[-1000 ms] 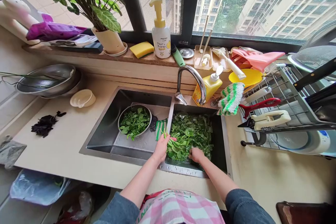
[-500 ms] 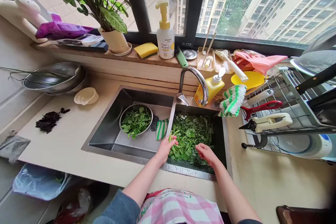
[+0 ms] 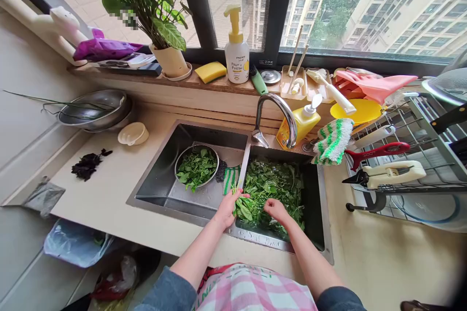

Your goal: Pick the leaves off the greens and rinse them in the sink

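Observation:
A small bunch of leafy greens (image 3: 243, 208) is gripped in my left hand (image 3: 226, 209), over the divider and left edge of the right sink basin (image 3: 316, 204). Loose leafy greens (image 3: 275, 180) float in water across that basin. Just above them, near the bunch, is my right hand (image 3: 276, 210) with its fingers curled together; whatever they pinch is too small to make out. In the left basin (image 3: 153, 180) stands a round metal colander (image 3: 176, 171) heaped with more greens. A green-and-white striped cloth (image 3: 230, 179) and a dark scouring pad (image 3: 221, 172) lie beside it.
The faucet (image 3: 275, 98) arches behind the divider, with a yellow soap bottle (image 3: 299, 124) next to it. A wire dish rack (image 3: 430, 121) holding scissors (image 3: 394, 174) stands at the right. Dark wood-ear-like pieces (image 3: 87, 165), a cream bowl (image 3: 133, 134) and metal basins (image 3: 97, 112) sit on the left counter.
My right hand has moved slightly left, closer to the bunch. The bunch in my left hand shows more leaves now. The whole view has shifted a little to the left.

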`<action>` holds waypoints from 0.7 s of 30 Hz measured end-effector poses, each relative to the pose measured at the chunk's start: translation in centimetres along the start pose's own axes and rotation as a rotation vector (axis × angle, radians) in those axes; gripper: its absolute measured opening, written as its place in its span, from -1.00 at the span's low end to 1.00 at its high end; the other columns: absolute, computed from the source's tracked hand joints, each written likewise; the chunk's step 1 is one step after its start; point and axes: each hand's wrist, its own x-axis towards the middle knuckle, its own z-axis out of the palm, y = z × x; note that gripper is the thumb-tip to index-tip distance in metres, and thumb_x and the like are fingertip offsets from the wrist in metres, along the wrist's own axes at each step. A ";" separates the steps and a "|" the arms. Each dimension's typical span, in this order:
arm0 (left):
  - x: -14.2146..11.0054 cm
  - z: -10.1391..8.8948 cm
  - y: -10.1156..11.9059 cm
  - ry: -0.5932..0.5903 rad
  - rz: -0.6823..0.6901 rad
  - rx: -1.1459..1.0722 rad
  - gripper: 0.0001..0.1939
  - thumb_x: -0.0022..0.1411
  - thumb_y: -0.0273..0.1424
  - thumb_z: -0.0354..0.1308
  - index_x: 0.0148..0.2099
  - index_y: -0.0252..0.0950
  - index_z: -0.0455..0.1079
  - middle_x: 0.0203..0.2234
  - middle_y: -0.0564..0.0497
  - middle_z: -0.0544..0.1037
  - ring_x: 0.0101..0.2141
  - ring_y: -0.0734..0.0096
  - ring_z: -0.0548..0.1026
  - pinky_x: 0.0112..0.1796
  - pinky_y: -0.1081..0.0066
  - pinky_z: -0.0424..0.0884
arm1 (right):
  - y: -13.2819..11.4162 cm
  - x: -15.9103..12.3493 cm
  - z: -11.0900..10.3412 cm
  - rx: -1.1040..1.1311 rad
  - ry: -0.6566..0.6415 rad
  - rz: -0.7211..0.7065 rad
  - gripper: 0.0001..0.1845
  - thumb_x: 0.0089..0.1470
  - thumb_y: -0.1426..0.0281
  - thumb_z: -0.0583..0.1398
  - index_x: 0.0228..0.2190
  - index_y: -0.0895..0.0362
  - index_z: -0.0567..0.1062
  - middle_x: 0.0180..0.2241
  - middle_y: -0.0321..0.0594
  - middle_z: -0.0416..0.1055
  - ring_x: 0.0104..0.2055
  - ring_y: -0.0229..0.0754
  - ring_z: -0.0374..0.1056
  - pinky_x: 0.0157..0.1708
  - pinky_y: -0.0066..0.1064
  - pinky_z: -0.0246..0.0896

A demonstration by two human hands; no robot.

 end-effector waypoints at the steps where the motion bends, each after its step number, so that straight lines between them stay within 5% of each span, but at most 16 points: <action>1: -0.1 0.0 0.1 -0.018 -0.013 -0.027 -0.68 -0.01 -0.32 0.22 -0.23 -0.28 0.21 -0.39 -0.07 0.55 -0.42 0.31 0.52 -0.41 0.34 0.43 | 0.0 -0.3 -0.3 0.003 0.025 -0.010 -0.90 -0.15 0.42 0.12 -0.63 0.15 0.37 -0.63 -0.37 0.29 -0.54 -0.33 0.18 -0.50 -0.52 0.01; 7: -0.2 0.5 -0.6 -0.105 -0.030 -0.039 -0.67 -0.07 -0.44 0.27 -0.25 -0.31 0.23 -0.30 -0.11 0.55 -0.36 0.32 0.53 -0.37 0.38 0.44 | -2.9 -3.0 -1.1 0.395 -0.043 -0.216 -0.62 0.00 0.09 0.03 -0.38 0.13 0.41 -0.58 -0.36 0.24 -0.55 -0.32 0.12 -0.53 -0.50 0.03; 10: -0.1 0.5 -1.0 -0.143 0.011 -0.017 -0.66 -0.06 -0.41 0.29 -0.23 -0.33 0.25 -0.32 -0.10 0.54 -0.41 0.38 0.52 -0.37 0.40 0.44 | -5.1 -3.8 -1.2 0.460 -0.060 -0.347 -0.60 -0.05 0.04 0.10 -0.51 0.14 0.41 -0.55 -0.33 0.23 -0.49 -0.30 0.12 -0.47 -0.48 0.06; 14: 0.0 -0.3 -0.7 -0.120 0.005 0.038 -0.63 -0.05 -0.37 0.29 -0.19 -0.33 0.27 -0.35 -0.06 0.52 -0.49 0.43 0.51 -0.46 0.44 0.42 | -5.8 -4.2 -2.6 0.566 0.041 -0.284 -0.59 -0.06 0.04 0.11 -0.54 0.15 0.40 -0.50 -0.28 0.29 -0.43 -0.25 0.17 -0.41 -0.45 0.10; 18: 0.7 -3.1 1.9 -0.056 0.078 0.024 -0.66 -0.01 -0.35 0.26 -0.19 -0.32 0.27 -0.42 -0.02 0.50 -0.50 0.42 0.51 -0.47 0.44 0.41 | -5.4 -5.1 -4.6 0.705 0.058 -0.226 -0.64 -0.07 0.08 0.14 -0.43 0.13 0.43 -0.33 -0.20 0.36 -0.33 -0.20 0.21 -0.41 -0.47 0.13; 21: 1.9 -6.6 6.1 0.086 0.237 0.058 -0.70 0.02 -0.34 0.21 -0.20 -0.33 0.27 -0.48 -0.01 0.49 -0.52 0.42 0.50 -0.44 0.40 0.41 | -5.0 -6.1 -5.6 0.760 0.090 -0.187 -0.67 -0.13 0.10 0.20 -0.54 0.12 0.38 -0.30 -0.20 0.35 -0.39 -0.24 0.18 -0.53 -0.52 0.09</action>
